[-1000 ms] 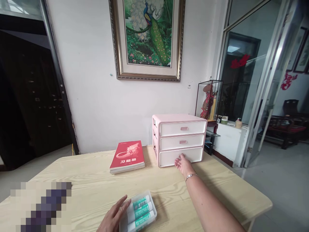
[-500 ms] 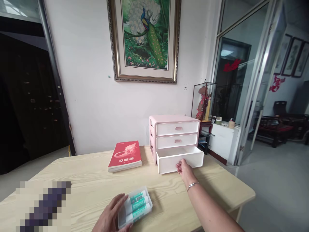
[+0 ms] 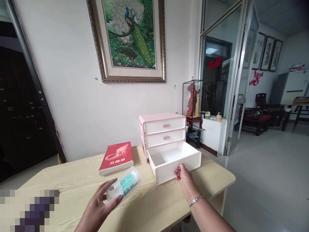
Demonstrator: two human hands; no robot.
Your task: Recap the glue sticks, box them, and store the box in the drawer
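A pink and white three-drawer organiser (image 3: 164,129) stands at the back of the pale wooden table (image 3: 154,206). Its bottom drawer (image 3: 173,161) is pulled far out and shows nothing inside. My right hand (image 3: 183,175) pinches the front of that drawer at its handle. My left hand (image 3: 101,201) holds a clear plastic box of glue sticks (image 3: 123,185) lifted off the table, tilted, left of the drawer.
A red book (image 3: 116,157) lies on the table left of the organiser. A pixelated patch covers the table's near left corner. The table's right edge drops to open floor. A glass display case (image 3: 192,98) stands behind on a low white cabinet.
The bottom drawer went from shut to far out, pulled by my right hand. My left hand lifted the glue stick box off the table and moved it towards the drawer.
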